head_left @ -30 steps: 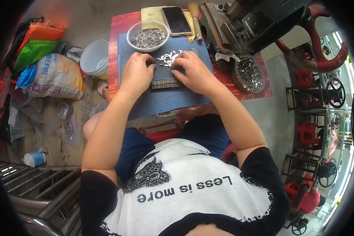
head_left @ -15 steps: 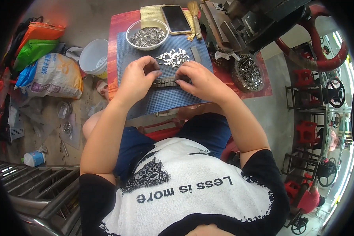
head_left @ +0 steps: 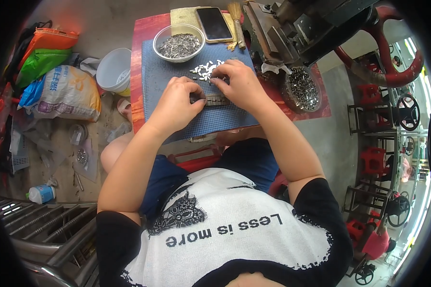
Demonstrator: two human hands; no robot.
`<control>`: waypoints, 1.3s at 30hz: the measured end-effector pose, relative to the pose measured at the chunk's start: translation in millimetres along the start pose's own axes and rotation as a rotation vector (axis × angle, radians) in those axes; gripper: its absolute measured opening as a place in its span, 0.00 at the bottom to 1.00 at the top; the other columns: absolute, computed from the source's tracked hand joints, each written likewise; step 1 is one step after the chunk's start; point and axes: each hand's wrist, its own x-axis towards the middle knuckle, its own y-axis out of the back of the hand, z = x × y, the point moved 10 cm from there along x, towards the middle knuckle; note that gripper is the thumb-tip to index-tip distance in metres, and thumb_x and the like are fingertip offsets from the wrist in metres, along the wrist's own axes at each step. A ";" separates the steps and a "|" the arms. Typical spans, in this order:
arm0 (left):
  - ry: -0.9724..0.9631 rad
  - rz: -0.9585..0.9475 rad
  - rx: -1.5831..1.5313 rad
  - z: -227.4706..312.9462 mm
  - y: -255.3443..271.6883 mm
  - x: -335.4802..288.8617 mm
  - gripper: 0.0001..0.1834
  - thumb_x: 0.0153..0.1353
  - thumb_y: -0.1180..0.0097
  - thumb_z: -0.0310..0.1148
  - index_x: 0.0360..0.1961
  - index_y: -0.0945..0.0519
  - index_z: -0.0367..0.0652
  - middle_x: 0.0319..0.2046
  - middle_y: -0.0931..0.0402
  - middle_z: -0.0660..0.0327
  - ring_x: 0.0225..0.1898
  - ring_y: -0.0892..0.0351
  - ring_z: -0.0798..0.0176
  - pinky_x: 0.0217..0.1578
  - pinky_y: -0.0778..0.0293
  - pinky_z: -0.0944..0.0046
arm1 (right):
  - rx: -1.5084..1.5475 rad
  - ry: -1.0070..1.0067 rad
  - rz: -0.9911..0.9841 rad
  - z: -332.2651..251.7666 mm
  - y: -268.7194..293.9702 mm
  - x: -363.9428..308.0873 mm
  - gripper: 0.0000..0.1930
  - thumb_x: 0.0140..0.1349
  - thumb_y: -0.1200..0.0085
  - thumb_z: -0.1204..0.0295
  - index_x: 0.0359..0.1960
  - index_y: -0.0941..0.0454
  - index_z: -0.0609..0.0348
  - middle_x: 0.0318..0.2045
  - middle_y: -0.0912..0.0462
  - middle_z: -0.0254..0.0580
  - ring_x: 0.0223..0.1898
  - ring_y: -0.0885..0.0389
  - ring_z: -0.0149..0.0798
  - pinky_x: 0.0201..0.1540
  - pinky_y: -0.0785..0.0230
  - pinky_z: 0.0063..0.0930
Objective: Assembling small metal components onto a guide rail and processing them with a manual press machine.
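On the blue ribbed mat (head_left: 153, 76) lies a slotted metal bar (head_left: 217, 100). Its left end is between the thumb and fingers of my left hand (head_left: 176, 101), which are closed there. Just beyond the bar is a loose pile of small, shiny metal pieces (head_left: 203, 71). My right hand (head_left: 242, 85) reaches over the pile's near right side, thumb and fingertips pinched together. Whatever those fingertips hold is too small to make out. A clear bowl (head_left: 178, 57) full of thin metal pieces stands behind the pile.
A phone (head_left: 214, 24) and a small straw brush (head_left: 236, 24) lie at the table's back. To the right stands a dark machine press (head_left: 297, 36) with a red handwheel (head_left: 397, 71), above a tub of metal parts (head_left: 302, 91). A white bucket (head_left: 114, 69) is left.
My right hand has left the bar and moved up to the pile, covering the flat metal strip seen before. My left hand has shifted slightly right and nearer along the bar.
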 end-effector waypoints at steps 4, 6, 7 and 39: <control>0.081 -0.041 -0.009 -7.7 -2.1 4.1 0.08 0.52 0.33 0.29 0.33 0.12 0.40 0.37 0.19 0.52 0.47 0.23 0.48 0.53 0.28 0.54 | -0.043 0.026 -0.003 -0.7 -7.2 3.5 0.06 0.55 0.35 0.72 0.34 0.16 0.60 0.32 0.21 0.44 0.41 0.23 0.48 0.47 0.29 0.40; 0.095 -0.043 -0.028 -13.6 -3.6 5.7 0.07 0.52 0.33 0.29 0.34 0.12 0.40 0.36 0.19 0.52 0.45 0.21 0.48 0.51 0.27 0.54 | -0.051 0.050 -0.039 -1.9 -9.5 2.7 0.06 0.55 0.36 0.72 0.33 0.17 0.60 0.33 0.21 0.44 0.43 0.24 0.49 0.48 0.29 0.40; 0.134 0.002 -0.125 -22.0 -1.0 6.6 0.07 0.53 0.33 0.29 0.34 0.12 0.40 0.35 0.19 0.52 0.43 0.20 0.48 0.49 0.26 0.54 | -0.050 0.052 -0.039 -2.0 -8.1 1.9 0.06 0.55 0.36 0.72 0.33 0.17 0.60 0.33 0.21 0.44 0.43 0.24 0.49 0.48 0.29 0.40; -0.024 0.176 -0.019 -16.5 21.4 -31.7 0.14 0.46 0.28 0.30 0.35 0.16 0.38 0.35 0.23 0.55 0.44 0.24 0.51 0.47 0.28 0.56 | 0.231 -0.098 -0.052 4.4 21.5 -37.5 0.08 0.62 0.41 0.75 0.40 0.17 0.64 0.37 0.15 0.46 0.38 0.16 0.41 0.42 0.25 0.30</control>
